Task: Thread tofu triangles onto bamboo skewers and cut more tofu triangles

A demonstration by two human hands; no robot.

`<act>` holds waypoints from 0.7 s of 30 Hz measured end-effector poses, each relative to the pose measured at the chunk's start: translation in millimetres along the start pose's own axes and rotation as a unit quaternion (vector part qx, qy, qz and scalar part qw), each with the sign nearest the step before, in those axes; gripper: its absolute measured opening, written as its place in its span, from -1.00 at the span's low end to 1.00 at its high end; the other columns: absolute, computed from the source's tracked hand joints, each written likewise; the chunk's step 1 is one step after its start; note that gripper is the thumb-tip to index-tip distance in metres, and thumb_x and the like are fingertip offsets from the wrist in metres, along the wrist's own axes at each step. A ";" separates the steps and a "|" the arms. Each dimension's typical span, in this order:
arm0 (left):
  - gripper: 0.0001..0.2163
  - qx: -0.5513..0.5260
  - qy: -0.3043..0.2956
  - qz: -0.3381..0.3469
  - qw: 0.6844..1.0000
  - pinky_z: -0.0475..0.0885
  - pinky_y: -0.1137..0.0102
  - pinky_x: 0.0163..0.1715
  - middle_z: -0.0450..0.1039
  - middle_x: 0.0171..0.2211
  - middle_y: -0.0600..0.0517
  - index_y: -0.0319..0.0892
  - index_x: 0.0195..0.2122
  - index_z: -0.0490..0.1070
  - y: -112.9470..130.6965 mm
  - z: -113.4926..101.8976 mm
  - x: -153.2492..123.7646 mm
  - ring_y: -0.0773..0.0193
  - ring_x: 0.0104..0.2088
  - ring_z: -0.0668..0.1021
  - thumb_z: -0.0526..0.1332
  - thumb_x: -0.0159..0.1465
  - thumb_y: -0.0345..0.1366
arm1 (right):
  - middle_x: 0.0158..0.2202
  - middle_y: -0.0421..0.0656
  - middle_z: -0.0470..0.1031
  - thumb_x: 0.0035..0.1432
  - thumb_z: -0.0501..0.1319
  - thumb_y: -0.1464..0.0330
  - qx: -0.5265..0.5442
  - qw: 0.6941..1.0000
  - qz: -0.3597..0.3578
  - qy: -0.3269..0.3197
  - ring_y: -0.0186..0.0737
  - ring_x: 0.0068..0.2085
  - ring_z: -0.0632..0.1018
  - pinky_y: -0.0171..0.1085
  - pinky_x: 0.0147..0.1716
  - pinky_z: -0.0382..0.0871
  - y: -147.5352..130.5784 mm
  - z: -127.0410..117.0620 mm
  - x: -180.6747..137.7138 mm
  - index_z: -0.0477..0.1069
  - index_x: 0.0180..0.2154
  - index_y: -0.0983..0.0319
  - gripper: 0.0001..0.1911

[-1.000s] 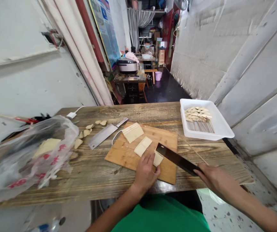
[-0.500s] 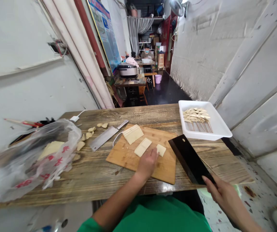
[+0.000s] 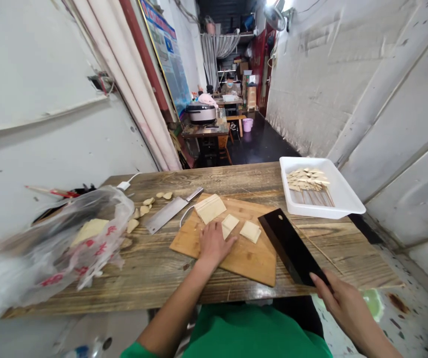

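Observation:
On the wooden cutting board lie pale yellow tofu-skin pieces: a wide folded stack, a middle piece and a small square stack. My left hand rests palm down on the board, fingers stretched and thumb apart. Its fingertips are at the near edge of the wide stack and beside the middle piece; whether it covers any tofu skin is hidden. My right hand grips the handle of a black cleaver, its broad blade held at the board's right edge.
A second cleaver lies left of the board, near several pale slices and a plastic bag. A white tray holds skewered pieces. One bare skewer lies on the table. A person sits far back.
My left hand has moved left, off the small square stack and toward the wide stack, its fingers now more spread. My right hand still holds the black cleaver in nearly the same place.

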State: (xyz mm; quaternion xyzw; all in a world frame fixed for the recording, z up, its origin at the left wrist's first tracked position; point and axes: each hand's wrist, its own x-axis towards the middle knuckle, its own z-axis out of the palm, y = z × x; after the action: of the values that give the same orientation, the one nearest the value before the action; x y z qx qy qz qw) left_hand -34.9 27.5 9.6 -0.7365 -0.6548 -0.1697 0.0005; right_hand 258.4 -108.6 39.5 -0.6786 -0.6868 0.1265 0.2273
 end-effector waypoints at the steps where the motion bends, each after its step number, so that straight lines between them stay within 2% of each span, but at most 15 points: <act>1: -0.55 0.002 -0.013 -0.007 1.000 0.24 0.15 -0.09 0.38 -0.16 -0.19 -0.26 -0.11 0.34 -4.9 0.0 0.5 -0.01 -0.10 0.39 0.16 0.10 -0.01 | -0.58 -0.16 0.48 0.24 -0.10 0.14 -0.008 1.000 -0.018 -0.011 -0.17 -0.53 0.54 -0.33 -0.58 0.26 -5.4 0.1 3.1 0.30 -0.38 0.18 -0.66; 7: -0.79 -0.011 -0.034 -0.010 0.999 0.31 0.29 -0.20 0.40 -0.35 -0.11 -0.23 -0.35 0.41 -14.6 -0.2 -2.9 0.11 -0.25 0.43 0.17 0.11 -0.18 | -0.52 -0.11 0.52 0.29 -0.14 0.23 -0.136 0.981 -0.110 -0.086 -0.17 -0.49 0.56 -0.33 -0.54 0.24 -59.7 1.2 33.1 0.30 -0.38 0.22 -0.65; 9: -0.81 -0.021 -0.021 -0.001 1.000 0.31 0.29 -0.19 0.39 -0.33 -0.11 -0.23 -0.37 0.40 -15.1 0.1 -7.8 0.12 -0.24 0.43 0.15 0.11 -0.20 | -0.51 -0.11 0.53 0.29 -0.10 0.29 -0.178 0.971 -0.115 -0.115 -0.17 -0.48 0.56 -0.35 -0.55 0.22 -79.7 4.6 45.7 0.32 -0.37 0.23 -0.70; 12: -0.79 -0.044 0.004 0.028 0.999 0.30 0.29 -0.14 0.39 -0.23 -0.12 -0.23 -0.29 0.40 -17.9 2.9 -14.8 0.13 -0.18 0.42 0.12 0.15 -0.20 | -0.50 -0.09 0.55 0.28 -0.05 0.34 -0.222 0.956 -0.124 -0.143 -0.16 -0.47 0.57 -0.36 -0.57 0.20 -101.6 12.1 62.4 0.33 -0.34 0.25 -0.76; 15: -0.75 -0.056 0.021 0.043 0.997 0.30 0.27 -0.11 0.41 -0.20 -0.12 -0.22 -0.20 0.38 -21.1 6.8 -18.3 0.12 -0.14 0.41 0.11 0.16 -0.21 | -0.49 -0.07 0.56 0.28 -0.05 0.35 -0.255 0.946 -0.127 -0.153 -0.14 -0.45 0.58 -0.36 -0.56 0.21 -112.3 18.5 72.9 0.34 -0.31 0.27 -0.77; 21: -0.77 -0.071 0.038 0.047 0.996 0.32 0.23 -0.13 0.42 -0.22 -0.14 -0.24 -0.21 0.38 -20.9 8.5 -21.1 0.08 -0.11 0.41 0.11 0.17 -0.24 | -0.46 -0.05 0.56 0.29 -0.07 0.34 -0.282 0.936 -0.130 -0.167 -0.11 -0.42 0.59 -0.34 -0.52 0.24 -117.5 23.4 80.6 0.33 -0.28 0.28 -0.75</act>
State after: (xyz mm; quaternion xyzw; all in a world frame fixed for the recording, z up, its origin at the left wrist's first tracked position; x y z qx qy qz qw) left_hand -54.8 12.0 -8.3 -0.7577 -0.6054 -0.2430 -0.0191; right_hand 146.3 -31.2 87.3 -0.5891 -0.8044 0.0082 -0.0766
